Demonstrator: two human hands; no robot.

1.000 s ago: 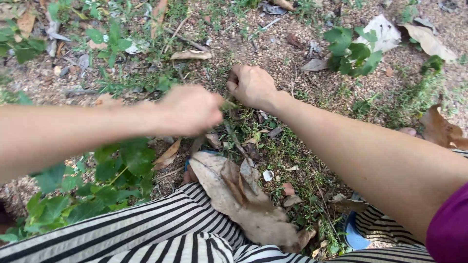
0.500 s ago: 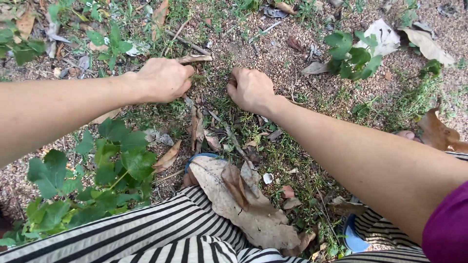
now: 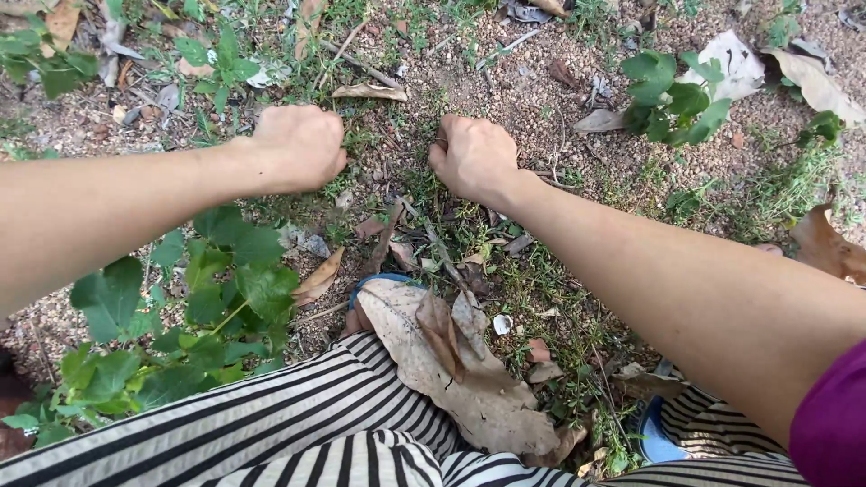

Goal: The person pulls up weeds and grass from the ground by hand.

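Seen from the head camera, looking down at bare ground of gravel, thin grass and fallen leaves. Two bare forearms reach forward from the bottom and side edges of the frame.

The left hand (image 3: 302, 144) is curled into a closed fist, knuckles up, pressed down on a low patch of weeds (image 3: 361, 144); the fingers are tucked under, so what they pinch cannot be seen. The right hand (image 3: 474, 155) is also a closed fist, resting on the ground just beside the same patch, its fingertips hidden too. The two hands are near each other but apart, with a narrow strip of gravel and grass between them.

Open room lies ahead of the hands, toward the top edge, where the gravel is mostly bare. A slim dry leaf (image 3: 368, 92) lies just beyond the left hand.

Two leafy green plants stand out: one (image 3: 225, 289) under the left forearm, one (image 3: 677, 99) at upper right, well apart from the right hand.

One large dry brown leaf (image 3: 451, 361) lies between the knees, against black-and-white striped trousers (image 3: 298, 424) along the bottom edge. A purple sleeve (image 3: 834, 415) shows at the lower right corner.
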